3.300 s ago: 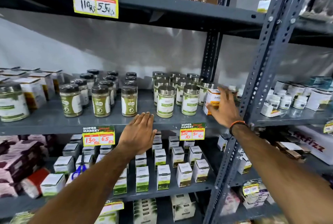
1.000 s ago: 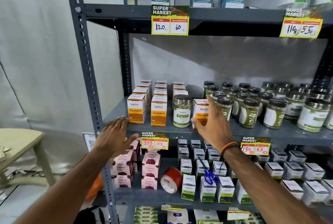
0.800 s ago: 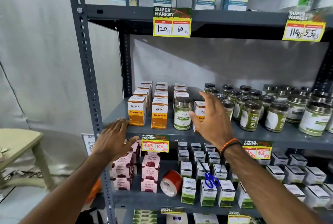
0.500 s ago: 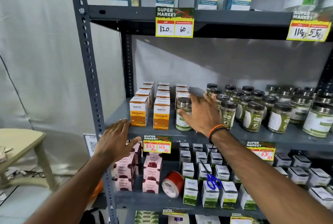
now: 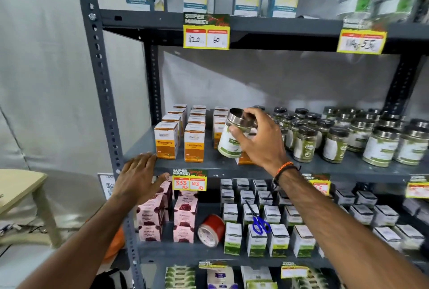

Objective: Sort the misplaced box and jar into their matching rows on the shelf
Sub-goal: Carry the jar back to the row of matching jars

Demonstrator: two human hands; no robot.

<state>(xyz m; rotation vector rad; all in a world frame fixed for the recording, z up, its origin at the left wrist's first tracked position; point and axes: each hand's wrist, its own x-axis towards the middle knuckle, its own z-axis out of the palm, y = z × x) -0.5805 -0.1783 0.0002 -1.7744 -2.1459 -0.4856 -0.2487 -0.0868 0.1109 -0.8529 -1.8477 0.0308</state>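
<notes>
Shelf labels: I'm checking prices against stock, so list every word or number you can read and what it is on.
"Turmeric": orange boxes.
"SUPER MARKET", "333", "165": middle tag.
"SUPER MARKET", "120", "60": top tag.
"55": top right tag; its first number is blurred.
"Gulkand": pink boxes, barely readable.
Held jar in the right hand: label blurred.
Green jars, white boxes, lower tags: too small or blurred.
</notes>
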